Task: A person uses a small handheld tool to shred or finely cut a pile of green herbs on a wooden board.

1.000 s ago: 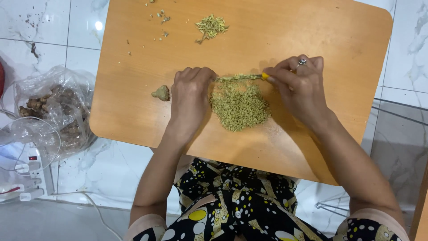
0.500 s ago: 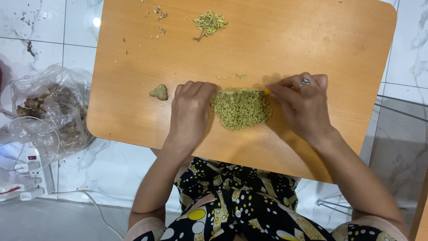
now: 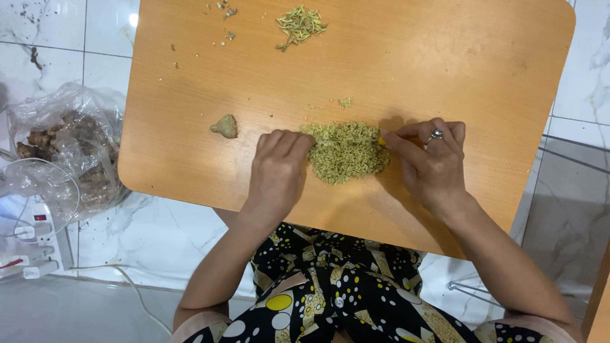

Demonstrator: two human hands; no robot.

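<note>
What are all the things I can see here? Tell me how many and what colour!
Wooden board: one, orange-brown, on the tiled floor in front of the person.
Minced pile: one, yellowish green, mid-board between the hands.
Root chunk: one, greenish tan, left of the pile.
Peel scraps: one small heap, pale green, top of the board.
Plastic bag of roots: one, clear with brown roots, on the floor left of the board.
Power strip: one, white, lower left.
Ring: one, silver, on the right hand.
Left hand: fingertips at the pile's left edge.
Right hand: closed around something with a yellow tip at the pile's right edge.
</note>
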